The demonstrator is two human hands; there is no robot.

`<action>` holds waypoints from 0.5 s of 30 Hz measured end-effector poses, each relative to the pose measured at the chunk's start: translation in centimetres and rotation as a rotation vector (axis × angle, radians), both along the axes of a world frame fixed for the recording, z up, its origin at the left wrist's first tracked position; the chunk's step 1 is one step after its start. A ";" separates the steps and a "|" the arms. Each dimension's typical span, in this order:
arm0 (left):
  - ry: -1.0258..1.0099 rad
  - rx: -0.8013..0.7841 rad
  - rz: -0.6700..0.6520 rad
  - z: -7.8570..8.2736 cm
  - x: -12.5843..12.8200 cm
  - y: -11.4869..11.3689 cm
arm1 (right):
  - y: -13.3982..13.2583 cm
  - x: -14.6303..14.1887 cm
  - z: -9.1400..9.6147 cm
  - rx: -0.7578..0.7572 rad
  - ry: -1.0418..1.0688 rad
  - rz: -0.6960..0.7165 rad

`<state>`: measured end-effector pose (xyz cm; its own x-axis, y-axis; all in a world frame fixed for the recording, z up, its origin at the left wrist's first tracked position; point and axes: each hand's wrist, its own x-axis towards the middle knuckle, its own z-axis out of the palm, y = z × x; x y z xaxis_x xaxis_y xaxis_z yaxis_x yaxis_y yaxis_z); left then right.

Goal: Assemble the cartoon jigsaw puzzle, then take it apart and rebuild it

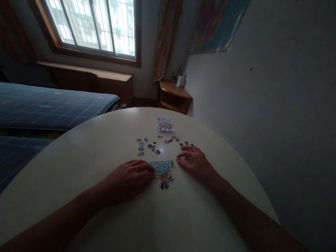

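A partly joined jigsaw puzzle (164, 169) lies on the table, with a light blue lettered strip along its top and a ragged lower edge. My left hand (132, 175) rests palm down at its left side, fingers lying over that edge and hiding part of it. To the right of the puzzle, my right hand (195, 162) has its thumb and index finger around a small puzzle piece (178, 159), its other fingers slightly spread. Several loose pieces lie beyond the hands, among them a group (141, 148) at the left and a row (171, 140) farther back.
A small printed picture packet (165, 125) lies toward the far side of the round white table (108, 139). Beyond the table are a blue plaid mattress (51, 104), a wooden corner shelf (175, 89) and a window (95, 25). A pale wall (266, 111) runs along the right.
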<state>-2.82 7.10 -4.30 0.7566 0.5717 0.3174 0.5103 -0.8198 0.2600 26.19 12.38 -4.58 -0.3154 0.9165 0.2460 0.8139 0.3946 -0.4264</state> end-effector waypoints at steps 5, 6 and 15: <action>0.026 0.028 0.044 -0.1 -0.1 0.1 | -0.1 -0.1 -0.2 -0.024 0.014 0.033; 0.040 0.035 0.048 -0.3 -0.1 0.2 | -0.1 -0.2 -0.2 -0.021 0.013 0.044; 0.121 0.060 0.047 -1.3 -0.4 0.3 | -1.4 -0.4 0.6 -0.048 -0.027 0.208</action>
